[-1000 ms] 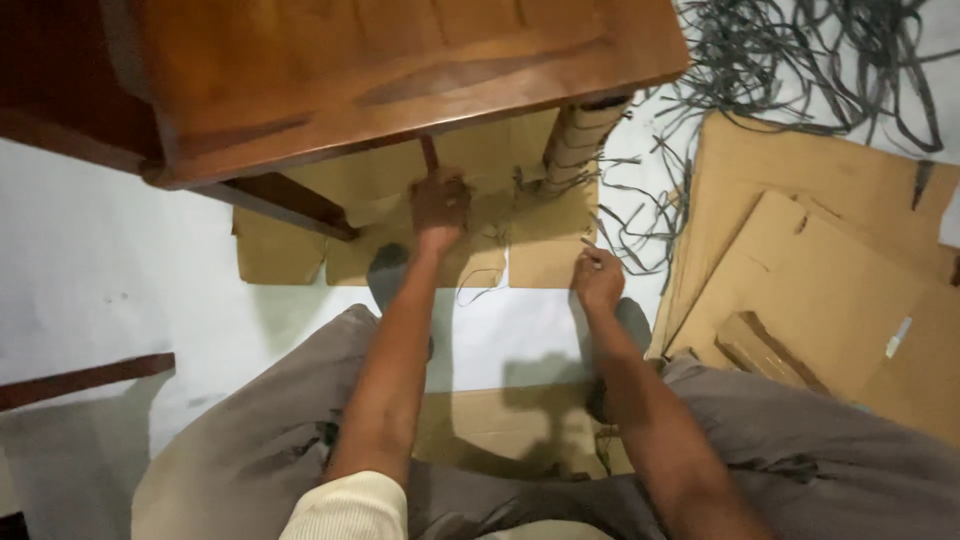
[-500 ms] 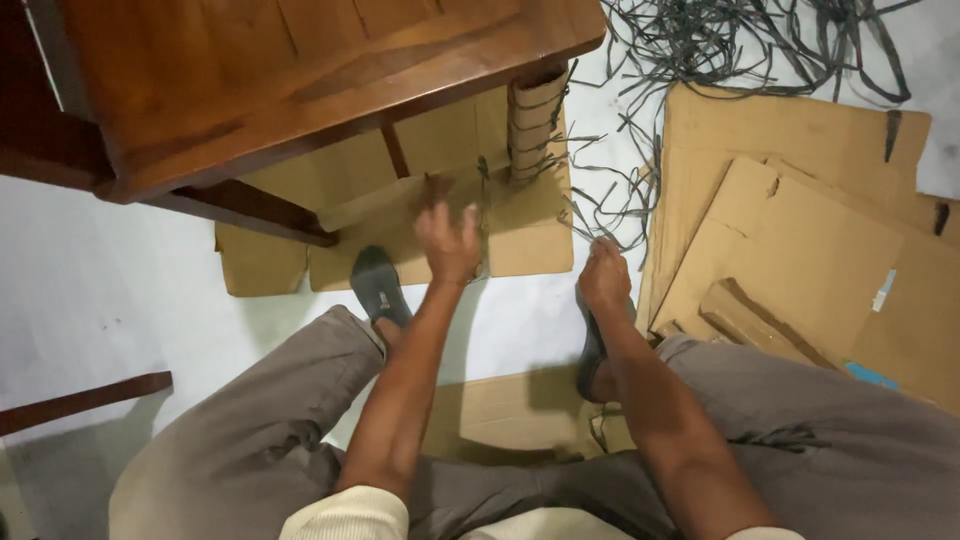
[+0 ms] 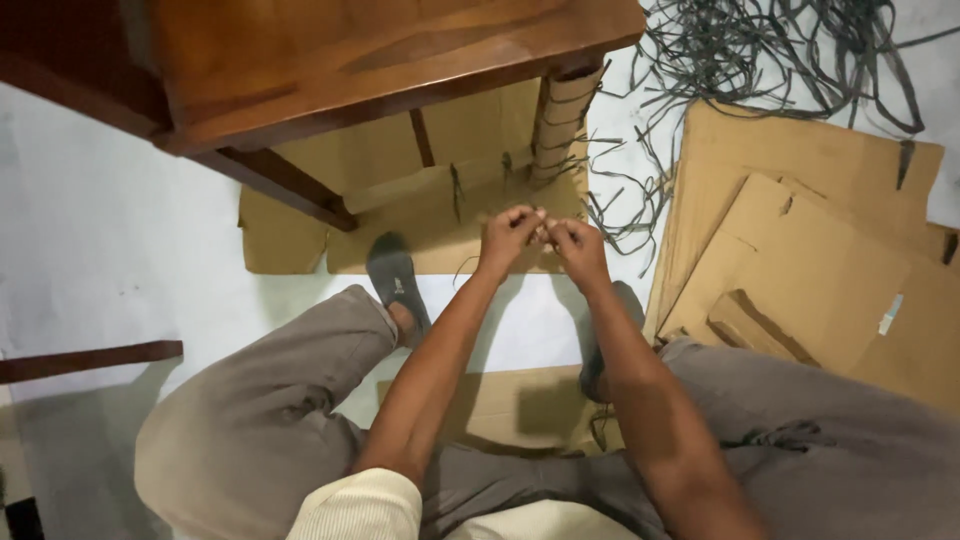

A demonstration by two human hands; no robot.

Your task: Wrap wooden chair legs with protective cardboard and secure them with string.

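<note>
Landmark: a dark wooden table (image 3: pixel 350 60) standing on flattened cardboard (image 3: pixel 440 215) laid over a white floor.
Left hand: the left hand (image 3: pixel 508 235) hovers just in front of the table's wrapped leg (image 3: pixel 560 120), fingers pinched shut on a thin dark strap (image 3: pixel 458 270).
Right hand: the right hand (image 3: pixel 578 243) meets it, fingertips closed on the same strap.
Change: half a second ago the hands were apart, the left flat on the cardboard, the right down by the shoe; now they touch at the fingertips.
Reading: the strap ends seem to be in hand, likely being joined.
Nearby: a tangle of loose straps (image 3: pixel 760 60) right of the table; stacked cardboard sheets (image 3: pixel 800 250) beside it.
</note>
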